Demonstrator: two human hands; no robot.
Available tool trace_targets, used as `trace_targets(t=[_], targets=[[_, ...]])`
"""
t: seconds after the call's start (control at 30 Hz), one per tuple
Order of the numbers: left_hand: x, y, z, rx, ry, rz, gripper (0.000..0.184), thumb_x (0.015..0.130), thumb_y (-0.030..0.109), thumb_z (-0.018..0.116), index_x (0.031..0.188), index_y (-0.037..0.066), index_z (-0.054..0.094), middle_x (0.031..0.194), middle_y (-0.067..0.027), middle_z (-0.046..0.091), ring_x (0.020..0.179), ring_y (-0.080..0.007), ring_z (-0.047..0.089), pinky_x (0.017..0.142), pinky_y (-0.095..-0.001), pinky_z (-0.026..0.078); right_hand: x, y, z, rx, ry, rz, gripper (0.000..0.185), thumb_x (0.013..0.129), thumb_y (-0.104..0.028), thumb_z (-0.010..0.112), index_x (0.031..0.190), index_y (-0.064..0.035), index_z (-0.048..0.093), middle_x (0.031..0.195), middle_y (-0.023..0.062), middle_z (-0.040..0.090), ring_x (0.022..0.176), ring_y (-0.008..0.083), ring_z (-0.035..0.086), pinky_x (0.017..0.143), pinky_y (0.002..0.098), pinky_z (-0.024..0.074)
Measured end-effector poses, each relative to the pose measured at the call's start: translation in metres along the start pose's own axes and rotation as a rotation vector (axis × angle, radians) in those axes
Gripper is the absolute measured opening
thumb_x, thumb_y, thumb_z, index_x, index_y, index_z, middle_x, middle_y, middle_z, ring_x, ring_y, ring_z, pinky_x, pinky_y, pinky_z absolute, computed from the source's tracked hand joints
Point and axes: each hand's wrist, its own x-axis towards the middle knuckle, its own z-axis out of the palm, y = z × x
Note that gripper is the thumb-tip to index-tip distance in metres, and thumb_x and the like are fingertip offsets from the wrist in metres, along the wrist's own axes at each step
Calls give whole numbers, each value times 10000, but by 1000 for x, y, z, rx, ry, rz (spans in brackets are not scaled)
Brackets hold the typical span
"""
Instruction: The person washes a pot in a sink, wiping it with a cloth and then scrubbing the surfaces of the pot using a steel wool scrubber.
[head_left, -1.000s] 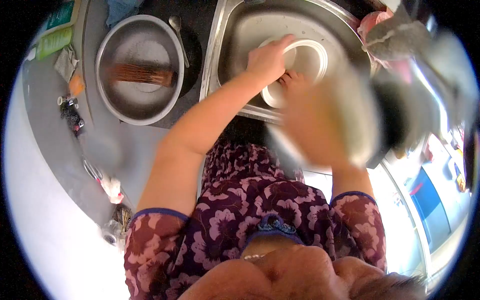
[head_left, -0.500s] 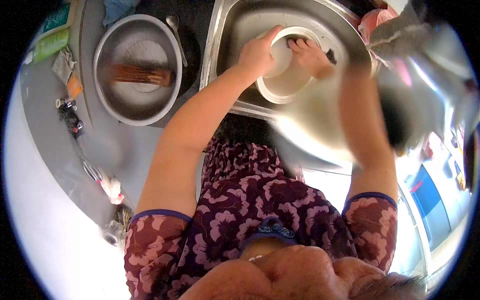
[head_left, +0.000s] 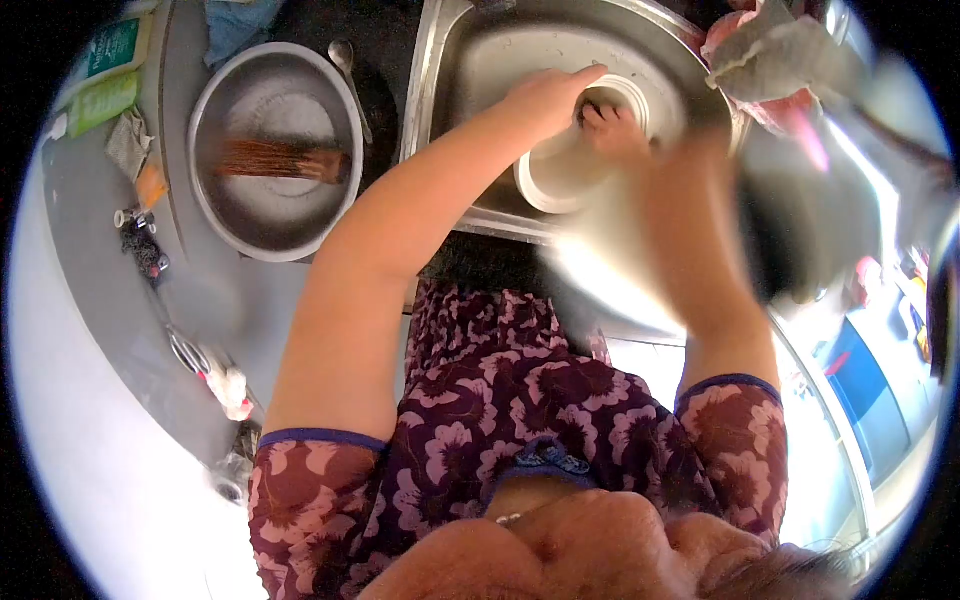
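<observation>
A white round bowl (head_left: 546, 196) is tilted inside the steel sink (head_left: 490, 70). My left hand (head_left: 548, 103) grips its rim from the left, with the thumb side along the top edge. Inside the bowl, my right hand (head_left: 614, 132) presses its curled fingers against the inner wall. A small piece of a dark scrub pad (head_left: 584, 112) shows at those fingertips; the rest is hidden under the hand. My right forearm is partly blurred.
Left of the sink, a metal basin (head_left: 275, 220) holds a bundle of brown bristles (head_left: 280, 160). A spoon (head_left: 350, 85) lies beside it. A green bottle (head_left: 105, 98) is at the far left. Grey cloth (head_left: 775, 60) hangs at the sink's right.
My left hand has shifted right and slightly down along the bowl's rim, and the bowl has turned or tilted. My right hand has moved lower inside it, fingers more curled.
</observation>
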Motion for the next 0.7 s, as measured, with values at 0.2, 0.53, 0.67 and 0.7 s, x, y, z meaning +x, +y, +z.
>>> trace_targets(t=[0.2,0.53,0.67,0.7], targets=[[-72,5,52,-235,185,-503,631,808,72,574,1399,94,355,1025,-238,652,861,-421,650,773,-522,515,0,-121,10,1041,171,758,289,900,-312,561,1088,-121,670,1122,129,622,1011,348,605,886,447,475],[-49,-20,29,-174,249,-282,744,756,-22,541,1429,257,392,983,-209,673,744,-394,665,695,-486,547,19,10,-25,-82,-57,-160,281,834,-192,559,1062,-111,704,1269,27,567,1144,210,498,899,384,380],[-35,-8,11,-44,124,-213,722,768,-26,532,1415,268,407,1042,-181,673,773,-387,667,705,-474,551,10,-15,-36,42,-244,87,246,844,-185,566,1031,-112,709,1237,39,576,1134,200,513,908,350,392],[-34,-13,25,-87,263,-108,694,777,-10,531,1404,265,422,969,-189,682,739,-403,661,688,-479,554,1,-48,-30,230,-279,263,251,860,-239,569,1031,-124,712,1233,79,580,1105,231,563,896,373,442]])
